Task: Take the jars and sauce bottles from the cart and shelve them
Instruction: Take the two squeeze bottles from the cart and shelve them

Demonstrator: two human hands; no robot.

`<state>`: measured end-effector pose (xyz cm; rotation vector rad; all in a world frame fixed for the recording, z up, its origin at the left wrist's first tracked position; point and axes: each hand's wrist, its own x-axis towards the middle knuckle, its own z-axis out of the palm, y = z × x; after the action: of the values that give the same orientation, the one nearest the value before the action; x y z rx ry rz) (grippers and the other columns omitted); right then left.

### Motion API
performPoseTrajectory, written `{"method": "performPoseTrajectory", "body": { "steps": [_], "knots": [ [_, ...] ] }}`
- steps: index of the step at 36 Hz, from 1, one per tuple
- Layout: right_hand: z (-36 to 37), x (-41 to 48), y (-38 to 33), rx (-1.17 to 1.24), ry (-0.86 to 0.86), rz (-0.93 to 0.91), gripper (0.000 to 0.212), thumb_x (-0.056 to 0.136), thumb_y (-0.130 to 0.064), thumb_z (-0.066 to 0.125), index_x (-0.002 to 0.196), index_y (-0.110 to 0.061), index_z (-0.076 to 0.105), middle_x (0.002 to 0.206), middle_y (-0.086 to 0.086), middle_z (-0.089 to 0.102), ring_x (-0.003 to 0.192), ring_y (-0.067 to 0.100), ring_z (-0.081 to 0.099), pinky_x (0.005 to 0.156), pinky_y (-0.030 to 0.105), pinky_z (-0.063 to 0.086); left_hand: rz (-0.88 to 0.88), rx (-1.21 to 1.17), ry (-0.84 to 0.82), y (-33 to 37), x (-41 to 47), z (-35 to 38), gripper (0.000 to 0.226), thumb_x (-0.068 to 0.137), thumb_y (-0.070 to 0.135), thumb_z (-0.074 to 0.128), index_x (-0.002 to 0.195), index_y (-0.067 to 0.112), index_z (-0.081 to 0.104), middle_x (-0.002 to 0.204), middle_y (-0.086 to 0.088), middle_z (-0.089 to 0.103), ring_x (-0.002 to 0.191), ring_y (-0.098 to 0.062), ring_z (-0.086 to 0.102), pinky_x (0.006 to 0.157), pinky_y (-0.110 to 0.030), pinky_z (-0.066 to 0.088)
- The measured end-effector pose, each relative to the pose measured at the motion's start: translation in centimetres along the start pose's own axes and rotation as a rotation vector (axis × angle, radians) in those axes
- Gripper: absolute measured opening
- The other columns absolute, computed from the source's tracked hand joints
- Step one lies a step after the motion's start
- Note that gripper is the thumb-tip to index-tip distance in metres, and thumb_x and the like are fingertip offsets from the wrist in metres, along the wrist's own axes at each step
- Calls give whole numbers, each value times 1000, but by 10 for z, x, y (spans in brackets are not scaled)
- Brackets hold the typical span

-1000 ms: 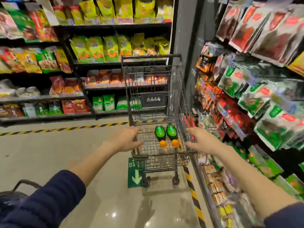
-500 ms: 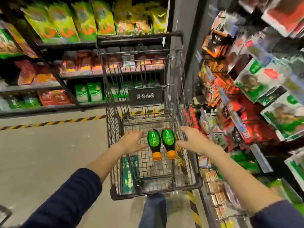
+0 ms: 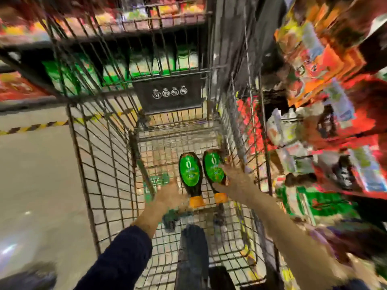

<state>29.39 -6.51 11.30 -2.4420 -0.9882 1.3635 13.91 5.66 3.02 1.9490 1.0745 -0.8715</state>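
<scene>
Two green-labelled sauce bottles (image 3: 189, 173) (image 3: 213, 166); one wire cart (image 3: 100, 164); two hands (image 3: 169, 195) (image 3: 236, 183)

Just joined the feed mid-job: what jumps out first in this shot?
Two dark sauce bottles with bright green labels and orange caps, the left bottle and the right bottle, lie side by side on the floor of the wire cart. The right hand is on the right bottle; the left hand reaches beside the left one. Packed shelves blur past on the right.

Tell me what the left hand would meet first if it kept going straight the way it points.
Probably the left sauce bottle, just ahead and slightly right of the left hand; if it misses, the cart's wire floor. Motion blur makes depth uncertain.
</scene>
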Motion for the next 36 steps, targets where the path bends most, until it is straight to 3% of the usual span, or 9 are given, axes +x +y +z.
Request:
{"method": "performPoseTrajectory", "body": {
  "steps": [2, 4, 7, 12, 15, 18, 26, 31, 36],
  "knots": [
    [10, 14, 8, -10, 31, -11, 63, 89, -32, 59, 144, -15, 32, 140, 11, 47, 128, 25, 46, 104, 36, 39, -64, -68, -12, 1, 14, 11, 72, 85, 49, 58, 124, -10, 47, 93, -15, 59, 103, -28, 59, 88, -36, 47],
    [19, 24, 14, 13, 35, -6, 64, 88, -31, 60, 143, -13, 34, 138, 11, 50, 127, 27, 48, 104, 37, 41, -139, -210, -2, 3, 31, 24, 76, 81, 48, 65, 126, -10, 44, 118, -18, 57, 112, -31, 54, 91, -35, 45],
    [30, 33, 23, -38, 35, 31, 61, 90, -23, 56, 144, -15, 31, 138, 11, 49, 125, 26, 48, 100, 34, 41, -185, -325, 15, 4, 54, 41, 74, 77, 52, 67, 118, -8, 51, 117, -24, 61, 108, -34, 59, 83, -37, 49],
    [54, 42, 35, -31, 29, 86, 54, 89, -21, 56, 139, -11, 36, 133, 11, 50, 121, 26, 50, 93, 31, 41, -214, -544, 22, 5, 81, 65, 81, 73, 44, 74, 136, 4, 41, 132, -10, 55, 120, -26, 53, 97, -28, 42],
    [63, 45, 39, -47, 45, 112, 49, 87, -21, 57, 132, -10, 41, 128, 12, 54, 114, 27, 56, 85, 32, 45, -175, -652, 94, 7, 87, 72, 59, 72, 22, 79, 123, 3, 56, 120, -12, 63, 103, -16, 56, 73, -7, 37],
    [72, 52, 42, -12, 55, 116, 54, 86, -20, 59, 135, -12, 39, 126, 11, 52, 109, 28, 58, 79, 32, 47, -126, -707, 121, 5, 92, 75, 56, 69, 14, 81, 119, 3, 59, 118, -13, 65, 102, -12, 55, 69, 1, 33],
    [87, 64, 53, 60, 102, 158, 54, 83, -21, 63, 134, -14, 44, 129, 8, 52, 114, 26, 55, 89, 36, 50, -151, -751, 20, -8, 86, 62, 54, 70, 18, 81, 119, 9, 61, 116, -4, 65, 111, -15, 58, 93, -24, 44],
    [85, 78, 57, 118, 104, 243, 40, 81, -17, 66, 119, -12, 53, 117, 7, 57, 101, 26, 59, 65, 25, 46, -141, -798, -27, -18, 64, 39, 41, 61, 37, 85, 95, 27, 64, 106, -2, 68, 102, -20, 62, 97, -39, 49],
    [89, 94, 62, 162, 66, 359, 48, 83, -19, 64, 125, -7, 47, 119, 16, 59, 109, 32, 58, 81, 30, 46, -73, -788, -22, -30, 33, 19, 51, 65, 34, 83, 110, 21, 61, 108, 1, 64, 104, -19, 59, 97, -37, 48]
  ]
}}
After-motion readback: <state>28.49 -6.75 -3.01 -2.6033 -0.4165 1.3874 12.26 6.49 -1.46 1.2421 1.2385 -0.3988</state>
